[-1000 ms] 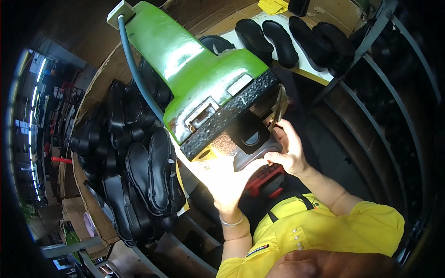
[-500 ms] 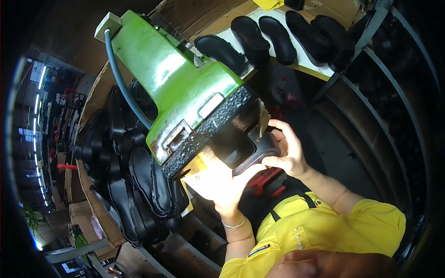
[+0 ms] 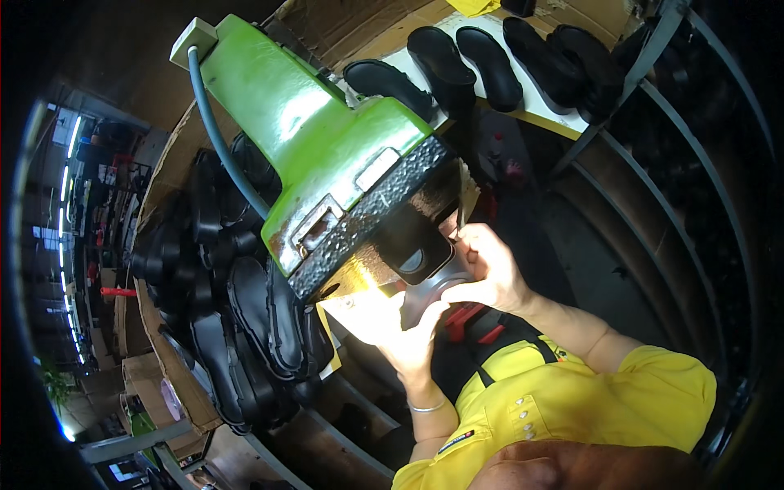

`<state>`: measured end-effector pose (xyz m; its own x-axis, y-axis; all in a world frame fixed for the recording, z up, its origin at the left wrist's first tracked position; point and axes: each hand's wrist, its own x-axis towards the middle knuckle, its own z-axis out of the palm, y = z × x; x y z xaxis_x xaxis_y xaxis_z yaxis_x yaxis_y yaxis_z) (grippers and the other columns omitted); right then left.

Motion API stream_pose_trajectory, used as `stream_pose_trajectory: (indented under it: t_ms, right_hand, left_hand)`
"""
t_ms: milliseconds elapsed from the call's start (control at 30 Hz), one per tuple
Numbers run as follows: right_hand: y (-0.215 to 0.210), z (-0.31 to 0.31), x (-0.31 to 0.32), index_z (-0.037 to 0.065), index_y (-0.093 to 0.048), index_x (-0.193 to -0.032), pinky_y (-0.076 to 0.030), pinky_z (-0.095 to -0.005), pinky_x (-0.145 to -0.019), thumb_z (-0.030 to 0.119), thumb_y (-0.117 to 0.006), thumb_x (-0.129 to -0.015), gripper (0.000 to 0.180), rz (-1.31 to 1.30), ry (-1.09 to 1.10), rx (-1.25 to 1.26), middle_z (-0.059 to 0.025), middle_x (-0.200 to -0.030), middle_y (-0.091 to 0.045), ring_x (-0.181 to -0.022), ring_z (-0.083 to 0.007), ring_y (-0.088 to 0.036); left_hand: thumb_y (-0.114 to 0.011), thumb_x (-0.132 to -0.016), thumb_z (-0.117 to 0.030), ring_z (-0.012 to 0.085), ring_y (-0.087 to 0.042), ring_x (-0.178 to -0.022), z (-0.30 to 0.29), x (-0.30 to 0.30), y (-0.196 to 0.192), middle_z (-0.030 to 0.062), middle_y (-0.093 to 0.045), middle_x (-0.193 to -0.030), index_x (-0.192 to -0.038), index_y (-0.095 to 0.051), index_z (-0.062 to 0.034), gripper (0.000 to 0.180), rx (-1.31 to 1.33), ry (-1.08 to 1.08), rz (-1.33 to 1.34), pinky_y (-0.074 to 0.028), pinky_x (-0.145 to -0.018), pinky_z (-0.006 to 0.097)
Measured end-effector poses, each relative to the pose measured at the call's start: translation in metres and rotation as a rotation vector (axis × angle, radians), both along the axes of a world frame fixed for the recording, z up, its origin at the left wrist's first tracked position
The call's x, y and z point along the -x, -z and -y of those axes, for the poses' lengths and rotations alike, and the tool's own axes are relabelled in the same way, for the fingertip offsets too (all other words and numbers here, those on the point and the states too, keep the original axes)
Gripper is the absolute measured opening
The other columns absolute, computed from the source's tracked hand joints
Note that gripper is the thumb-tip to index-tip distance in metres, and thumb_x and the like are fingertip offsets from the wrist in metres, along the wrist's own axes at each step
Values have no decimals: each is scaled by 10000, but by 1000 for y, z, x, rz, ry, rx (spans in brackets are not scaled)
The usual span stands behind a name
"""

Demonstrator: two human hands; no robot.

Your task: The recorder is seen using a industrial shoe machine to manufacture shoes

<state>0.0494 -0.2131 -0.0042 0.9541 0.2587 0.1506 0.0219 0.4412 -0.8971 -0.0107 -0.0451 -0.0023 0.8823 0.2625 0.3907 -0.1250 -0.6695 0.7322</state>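
Note:
A dark shoe sole (image 3: 438, 287), its edge shining grey, is held between my hands under the head of a green machine (image 3: 327, 139). My left hand (image 3: 400, 333) grips its near left side; strong light washes out part of the fingers. My right hand (image 3: 493, 273) closes around the right side, fingers curled at the far edge and thumb along the near edge. Both thumbs come close together on the sole's near side. The machine head hides the far part of the sole, so I cannot tell whether it touches anything underneath.
Black soles (image 3: 265, 318) lie heaped inside a cardboard enclosure (image 3: 178, 359) on the left. Several more soles (image 3: 488, 69) stand in a row on a white board (image 3: 531, 121) at the back. A blue-grey cable (image 3: 214, 139) hangs along the machine. Metal-edged racks (image 3: 653, 192) stand on the right.
The sole and my right hand have shifted slightly left and toward me. My right fingers, more stretched before, are now curled in tighter. My left hand still grips the sole.

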Motion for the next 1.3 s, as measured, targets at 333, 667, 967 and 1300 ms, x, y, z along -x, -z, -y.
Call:
stream_pose_trajectory:
  t_ms: [333, 667, 967, 1300]
  right_hand:
    - [5, 16, -4, 43, -438, -1149, -482, -234, -671, -35, -809, -691, 594, 21, 108, -3, -97, -1073, -577, -878, -118, -590]
    - [-22, 14, -4, 29, -557, -1071, -425, -228, -543, 114, -873, -648, 535, 392, 193, 511, -61, -983, -553, -675, -78, -498]
    - [-103, 106, -52, 34, -598, -1042, -499, -381, -757, 37, -817, -620, 476, 991, 510, 710, -113, -1008, -630, -890, -295, -620]
    - [-89, 115, -183, 47, -561, -1108, -503, -317, -780, 64, -820, -707, 477, 991, 792, 467, -101, -1012, -631, -911, -220, -638]
  left_hand:
    - [-847, -739, -175, 80, -541, -702, 28, -13, 23, 29, -633, -798, -929, -581, -1, 370, 322, 24, -40, -458, -663, 223]
    - [-656, -870, -515, 193, -612, -913, 63, 2, 90, 114, -615, -1050, -1212, -475, 53, 687, 671, -31, 68, -499, -826, 328]
    - [-677, -810, 14, 171, -523, -1016, 78, 35, 19, 81, -511, -1148, -1209, -508, -12, 434, 563, 174, -170, -443, -892, 292]
    - [-745, -787, -80, 284, -547, -1017, 122, 17, 111, 139, -599, -1061, -984, -645, -49, 223, 108, 295, -115, -433, -896, 379]
